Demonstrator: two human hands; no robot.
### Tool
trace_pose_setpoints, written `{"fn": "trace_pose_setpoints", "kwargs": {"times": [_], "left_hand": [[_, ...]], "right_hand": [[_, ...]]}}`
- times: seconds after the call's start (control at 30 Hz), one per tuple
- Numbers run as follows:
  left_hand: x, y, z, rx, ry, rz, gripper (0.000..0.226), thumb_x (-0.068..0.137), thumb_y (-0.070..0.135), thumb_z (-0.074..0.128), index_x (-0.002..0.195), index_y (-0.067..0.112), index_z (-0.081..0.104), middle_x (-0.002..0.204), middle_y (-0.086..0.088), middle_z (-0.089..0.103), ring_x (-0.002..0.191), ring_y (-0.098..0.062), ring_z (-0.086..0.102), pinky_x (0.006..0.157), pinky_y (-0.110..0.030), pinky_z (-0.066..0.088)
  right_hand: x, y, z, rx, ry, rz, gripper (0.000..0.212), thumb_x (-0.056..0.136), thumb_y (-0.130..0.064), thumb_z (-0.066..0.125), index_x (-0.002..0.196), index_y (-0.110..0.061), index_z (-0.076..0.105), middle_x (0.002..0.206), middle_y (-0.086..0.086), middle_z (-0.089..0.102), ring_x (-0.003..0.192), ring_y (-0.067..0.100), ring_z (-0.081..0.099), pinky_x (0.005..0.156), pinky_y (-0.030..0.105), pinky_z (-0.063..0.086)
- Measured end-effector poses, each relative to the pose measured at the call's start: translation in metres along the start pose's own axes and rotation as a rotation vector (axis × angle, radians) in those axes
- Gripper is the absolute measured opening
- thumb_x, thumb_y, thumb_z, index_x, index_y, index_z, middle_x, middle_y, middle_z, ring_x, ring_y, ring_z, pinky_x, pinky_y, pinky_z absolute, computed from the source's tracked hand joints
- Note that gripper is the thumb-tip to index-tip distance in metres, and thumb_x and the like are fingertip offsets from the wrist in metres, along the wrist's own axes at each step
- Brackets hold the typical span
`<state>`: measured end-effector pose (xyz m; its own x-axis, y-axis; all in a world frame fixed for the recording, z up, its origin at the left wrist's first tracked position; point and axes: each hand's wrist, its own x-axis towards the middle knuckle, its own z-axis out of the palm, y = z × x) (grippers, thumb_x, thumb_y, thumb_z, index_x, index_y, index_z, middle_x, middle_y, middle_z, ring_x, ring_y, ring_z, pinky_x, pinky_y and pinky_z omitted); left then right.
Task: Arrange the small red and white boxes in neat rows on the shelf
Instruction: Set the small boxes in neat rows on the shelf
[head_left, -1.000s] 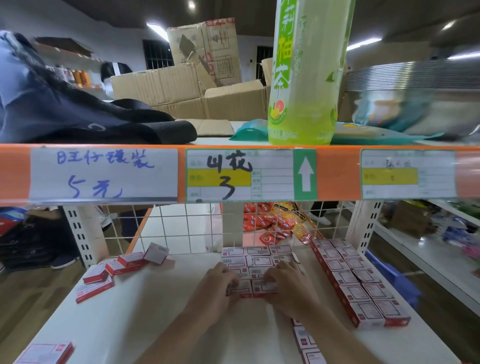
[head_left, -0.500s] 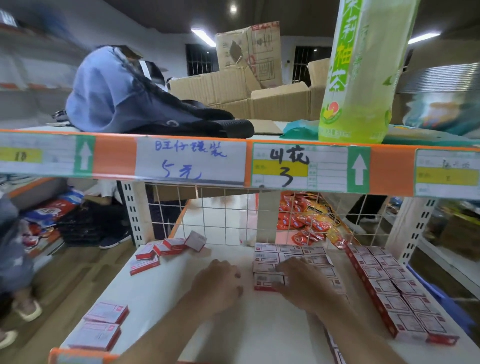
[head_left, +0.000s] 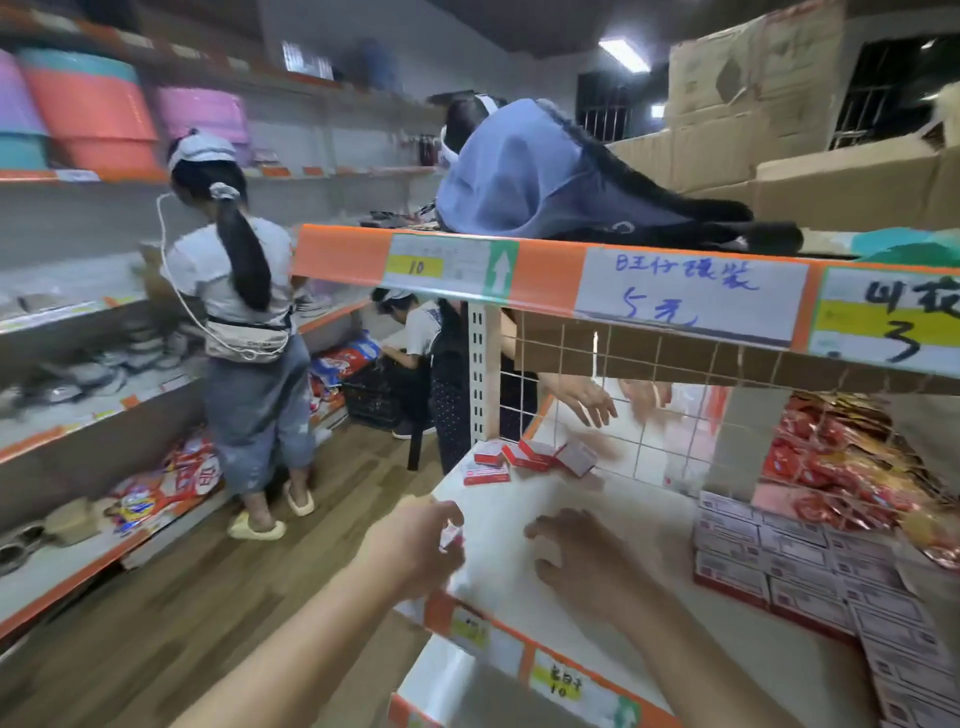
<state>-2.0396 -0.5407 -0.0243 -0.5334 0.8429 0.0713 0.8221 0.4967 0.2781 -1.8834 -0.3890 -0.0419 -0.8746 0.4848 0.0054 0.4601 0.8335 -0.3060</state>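
Note:
On the white shelf (head_left: 524, 514), several small red and white boxes lie loose at the back left (head_left: 524, 456). More of these boxes stand in tidy rows at the right (head_left: 779, 564). My left hand (head_left: 415, 548) is at the shelf's front left corner, fingers curled round a small red and white box (head_left: 451, 535) that peeks out between them; the view is blurred. My right hand (head_left: 587, 564) is over the bare middle of the shelf with fingers spread, holding nothing.
Another person's hands (head_left: 589, 400) reach in behind the wire grid at the shelf's back. The orange upper shelf edge (head_left: 550, 278) hangs low overhead, a blue bag (head_left: 519, 171) on it. One person (head_left: 244, 332) stands in the aisle at left. Red snack packets (head_left: 831, 457) lie behind the grid.
My view has swung left. Both hands left the arranged rows; the left hand went to the front left corner and closed on a box, and the right hand followed to mid-shelf.

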Motion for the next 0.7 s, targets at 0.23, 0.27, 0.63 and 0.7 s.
{"fn": "trace_pose_setpoints", "kwargs": {"times": [0.23,0.27,0.63,0.7], "left_hand": [[-0.007,-0.074,-0.004,-0.034,-0.041,0.074,0.025,0.077,0.043,0.057,0.101,0.038,0.063,0.102,0.01,0.056,0.096,-0.012,0.054,0.08,-0.033,0.05],[-0.006,-0.079,-0.003,-0.057,-0.062,0.113,0.025,0.077,0.045,0.056,0.1,0.039,0.064,0.101,0.01,0.056,0.095,-0.012,0.054,0.081,-0.032,0.05],[0.021,-0.108,0.004,-0.17,-0.101,0.412,0.016,0.08,0.046,0.058,0.089,0.036,0.065,0.096,0.016,0.055,0.091,-0.005,0.054,0.081,-0.03,0.05],[0.027,-0.109,0.001,-0.17,-0.151,0.486,0.012,0.081,0.036,0.063,0.086,0.025,0.068,0.096,0.01,0.061,0.092,-0.007,0.056,0.082,-0.025,0.047]], "right_hand": [[0.037,-0.063,0.027,0.063,0.009,-0.121,0.044,0.094,-0.014,0.039,0.132,-0.036,0.045,0.133,-0.001,0.043,0.125,0.018,0.039,0.1,0.036,0.04],[0.042,-0.069,0.031,0.074,0.019,-0.12,0.045,0.093,-0.012,0.039,0.131,-0.035,0.047,0.133,0.0,0.045,0.123,0.019,0.041,0.099,0.036,0.041],[0.053,-0.093,0.039,0.133,0.238,0.026,0.021,0.088,-0.028,0.053,0.102,-0.024,0.069,0.107,-0.008,0.064,0.1,0.01,0.054,0.084,0.027,0.047],[0.054,-0.095,0.036,0.114,0.228,0.054,0.021,0.085,-0.032,0.058,0.101,-0.024,0.068,0.105,-0.006,0.064,0.093,0.01,0.057,0.077,0.023,0.046]]}}
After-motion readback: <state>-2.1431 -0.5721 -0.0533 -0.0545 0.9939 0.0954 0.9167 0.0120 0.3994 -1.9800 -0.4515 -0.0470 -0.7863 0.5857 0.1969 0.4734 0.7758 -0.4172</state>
